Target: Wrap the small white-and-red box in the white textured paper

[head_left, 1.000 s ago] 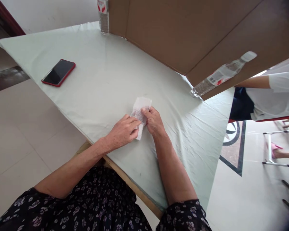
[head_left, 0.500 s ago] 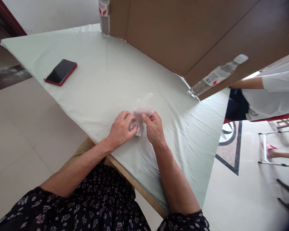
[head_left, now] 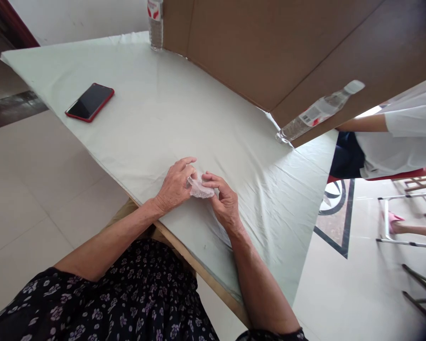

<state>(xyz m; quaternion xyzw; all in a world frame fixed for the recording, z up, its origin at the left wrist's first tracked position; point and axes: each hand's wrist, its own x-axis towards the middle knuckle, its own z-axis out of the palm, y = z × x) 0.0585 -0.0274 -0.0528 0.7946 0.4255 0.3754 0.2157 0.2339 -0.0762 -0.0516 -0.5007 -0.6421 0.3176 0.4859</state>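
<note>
A small crumpled piece of translucent, whitish plastic film [head_left: 201, 191] is between my two hands, just above or on the pale green tablecloth [head_left: 135, 128]. My left hand [head_left: 177, 182] grips its left end, with the thumb side partly hidden and the index finger stretched out. My right hand [head_left: 225, 199] pinches the right end between thumb and fingers. The film is bunched and folded; whether anything is wrapped inside cannot be made out.
A phone in a red case [head_left: 90, 102] lies at the table's left. Brown cardboard panels [head_left: 255, 52] stand at the back, with a water bottle [head_left: 156, 26] at the left and another water bottle [head_left: 317, 112] at the right. A person in a white top [head_left: 408, 137] sits beyond.
The film was spread upward between my hands and is now folded down into a smaller bunch. My right hand has shifted slightly down, its fingers now over the film.
</note>
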